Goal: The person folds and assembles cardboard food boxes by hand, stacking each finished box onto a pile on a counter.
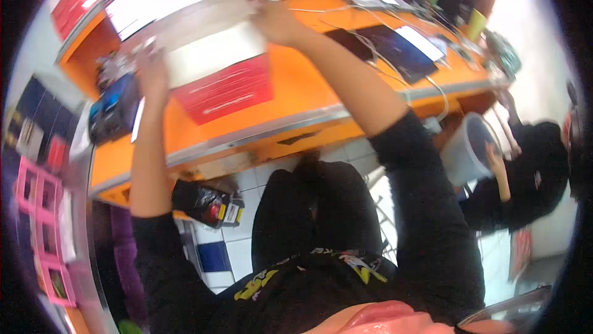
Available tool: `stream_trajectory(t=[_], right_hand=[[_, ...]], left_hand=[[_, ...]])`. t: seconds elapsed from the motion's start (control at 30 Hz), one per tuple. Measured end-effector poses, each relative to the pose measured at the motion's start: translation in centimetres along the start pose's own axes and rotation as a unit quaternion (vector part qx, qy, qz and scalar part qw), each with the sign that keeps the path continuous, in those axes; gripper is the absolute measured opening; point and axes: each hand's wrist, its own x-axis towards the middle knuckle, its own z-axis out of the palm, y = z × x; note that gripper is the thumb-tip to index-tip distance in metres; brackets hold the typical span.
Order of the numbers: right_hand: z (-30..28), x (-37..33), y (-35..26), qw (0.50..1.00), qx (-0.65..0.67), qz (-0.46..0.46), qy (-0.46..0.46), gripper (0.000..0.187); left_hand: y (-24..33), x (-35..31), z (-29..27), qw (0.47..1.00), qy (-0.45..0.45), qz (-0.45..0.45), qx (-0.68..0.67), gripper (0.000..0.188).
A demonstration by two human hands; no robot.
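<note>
In the head view, a red-and-white box (230, 90) sits at 11 o'clock over the orange surface (302, 90). The right hand (277, 22) has its grip closed on the box's 1 o'clock corner; the left hand (152, 73) meets its 9 o'clock side, grip too blurred to tell.

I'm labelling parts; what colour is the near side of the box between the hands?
The box's near side is red, clearest in head view.
</note>
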Motion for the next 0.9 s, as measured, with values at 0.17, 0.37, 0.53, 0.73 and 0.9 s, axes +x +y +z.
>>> stream_trajectory(t=[0.17, 0.37, 0.53, 0.73, 0.9], right_hand=[[-0.6, 2.4, 3.4, 0.989, -0.139, 0.045, 0.020, 0.047], [-0.4, 2.0, 0.9, 0.991, -0.090, 0.101, 0.022, 0.047], [-0.9, 2.1, 0.4, 0.988, -0.056, 0.141, -0.029, 0.048], [-1.8, 2.5, 1.7, 0.984, -0.098, 0.127, -0.071, 0.047], [0.1, 3.9, 1.8, 0.968, -0.192, 0.010, -0.159, 0.044]], left_hand=[[4.1, 2.0, 1.8, 0.950, -0.128, -0.218, -0.181, 0.063], [4.7, 2.3, 0.2, 0.975, -0.130, -0.180, -0.022, 0.064], [2.3, 4.0, 0.1, 0.938, -0.234, -0.252, -0.035, 0.052], [-0.9, 5.2, 1.8, 0.949, -0.244, -0.052, 0.192, 0.051], [-2.8, 5.8, 0.2, 0.869, -0.229, 0.104, 0.426, 0.045]])
